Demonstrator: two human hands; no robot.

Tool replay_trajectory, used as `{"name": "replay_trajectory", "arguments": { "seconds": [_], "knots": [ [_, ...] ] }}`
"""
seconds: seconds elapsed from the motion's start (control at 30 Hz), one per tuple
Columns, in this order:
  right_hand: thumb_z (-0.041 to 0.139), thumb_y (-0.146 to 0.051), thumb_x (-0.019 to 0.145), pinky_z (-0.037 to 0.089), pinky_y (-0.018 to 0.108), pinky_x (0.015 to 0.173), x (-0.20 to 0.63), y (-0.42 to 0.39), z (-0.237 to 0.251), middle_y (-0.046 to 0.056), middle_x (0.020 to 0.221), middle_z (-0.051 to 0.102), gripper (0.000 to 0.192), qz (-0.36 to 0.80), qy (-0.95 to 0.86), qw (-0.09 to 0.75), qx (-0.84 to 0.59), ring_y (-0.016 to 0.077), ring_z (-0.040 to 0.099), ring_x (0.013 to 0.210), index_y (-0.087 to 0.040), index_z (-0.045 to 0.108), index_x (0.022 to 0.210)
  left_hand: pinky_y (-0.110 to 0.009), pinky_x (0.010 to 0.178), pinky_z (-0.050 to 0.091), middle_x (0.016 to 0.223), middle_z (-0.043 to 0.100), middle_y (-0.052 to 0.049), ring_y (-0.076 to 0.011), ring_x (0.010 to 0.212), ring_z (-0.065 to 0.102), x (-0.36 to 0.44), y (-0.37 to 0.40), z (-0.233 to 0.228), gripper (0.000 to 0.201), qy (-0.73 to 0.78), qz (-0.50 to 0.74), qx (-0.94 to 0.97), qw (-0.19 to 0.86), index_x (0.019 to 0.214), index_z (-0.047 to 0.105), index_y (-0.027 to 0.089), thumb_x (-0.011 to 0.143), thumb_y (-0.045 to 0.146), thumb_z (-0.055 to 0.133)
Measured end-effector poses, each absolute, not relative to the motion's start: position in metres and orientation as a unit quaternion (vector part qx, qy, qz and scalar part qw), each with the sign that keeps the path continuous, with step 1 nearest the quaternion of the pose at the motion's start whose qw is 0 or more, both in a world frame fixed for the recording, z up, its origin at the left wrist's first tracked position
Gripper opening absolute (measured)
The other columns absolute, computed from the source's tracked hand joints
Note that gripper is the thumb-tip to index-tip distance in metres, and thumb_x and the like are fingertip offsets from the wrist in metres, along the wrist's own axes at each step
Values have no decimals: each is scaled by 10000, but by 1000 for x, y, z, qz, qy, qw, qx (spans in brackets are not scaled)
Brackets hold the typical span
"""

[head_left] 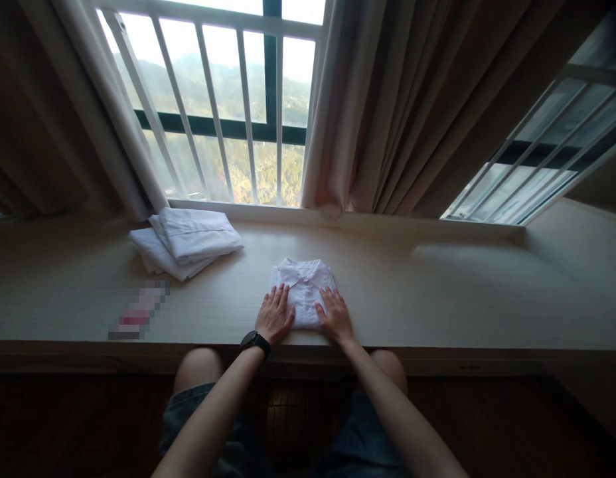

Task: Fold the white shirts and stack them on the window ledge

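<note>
Above the knees (196,370), near the front edge of the desk (437,299), a folded white shirt (305,302) lies flat, collar toward the window (213,99). The left hand (275,315), with a watch (255,341) at its wrist, and the right hand (336,315) rest on its two sides, fingers spread, gripping nothing. Uneven pressure could skew the folds or crease the collar; a pull toward the knees could drag it over the edge. Farther off, to the left, the white pile (196,242) sits askew, so a knock might slide its layers apart.
</note>
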State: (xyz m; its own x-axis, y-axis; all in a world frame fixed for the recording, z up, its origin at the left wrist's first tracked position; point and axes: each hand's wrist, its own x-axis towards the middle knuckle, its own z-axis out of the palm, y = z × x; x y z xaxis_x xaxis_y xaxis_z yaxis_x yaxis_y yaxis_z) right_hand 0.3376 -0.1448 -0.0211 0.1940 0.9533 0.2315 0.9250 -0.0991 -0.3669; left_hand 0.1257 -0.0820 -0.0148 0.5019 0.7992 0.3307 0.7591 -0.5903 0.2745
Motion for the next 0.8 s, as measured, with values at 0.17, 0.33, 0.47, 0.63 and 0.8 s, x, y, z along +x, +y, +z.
{"name": "replay_trajectory", "arguments": {
  "seconds": [0.17,0.33,0.47,0.63,0.8],
  "knots": [
    [322,-500,1019,97,528,1219,325,-117,5,113,1620,319,588,3,-587,202,-784,333,168,1523,-231,442,1527,-500,1229,209,1601,381,-82,-296,1504,283,126,-82,-15,553,445,195,873,45,1507,454,235,1006,449,355],
    [307,-651,981,26,601,1189,298,-57,28,131,1655,215,702,21,-588,174,-790,390,105,1524,-279,341,1575,-506,1225,225,1604,370,-100,-305,1500,291,126,-80,-16,585,455,206,865,46,1525,423,211,994,452,385],
    [263,-715,959,-27,636,1170,286,-32,13,80,1669,189,707,65,-612,126,-778,391,93,1525,-368,313,1572,-511,1210,263,1598,359,-163,-328,1491,305,126,-78,-19,644,475,221,850,55,1518,414,120,965,448,440],
    [344,-681,955,0,681,1149,286,-25,0,61,1670,189,674,63,-616,132,-774,425,107,1514,-415,280,1572,-493,1209,273,1557,428,-166,-327,1458,364,127,-77,-17,627,479,221,848,53,1480,460,122,943,444,470],
    [378,-583,980,-1,721,1130,278,-9,13,-33,1682,142,574,47,-693,130,-708,417,50,1521,-486,304,1541,-482,1217,262,1548,439,-169,-326,1453,371,128,-79,-13,612,483,214,847,55,1459,489,116,938,437,471]
  ]
}}
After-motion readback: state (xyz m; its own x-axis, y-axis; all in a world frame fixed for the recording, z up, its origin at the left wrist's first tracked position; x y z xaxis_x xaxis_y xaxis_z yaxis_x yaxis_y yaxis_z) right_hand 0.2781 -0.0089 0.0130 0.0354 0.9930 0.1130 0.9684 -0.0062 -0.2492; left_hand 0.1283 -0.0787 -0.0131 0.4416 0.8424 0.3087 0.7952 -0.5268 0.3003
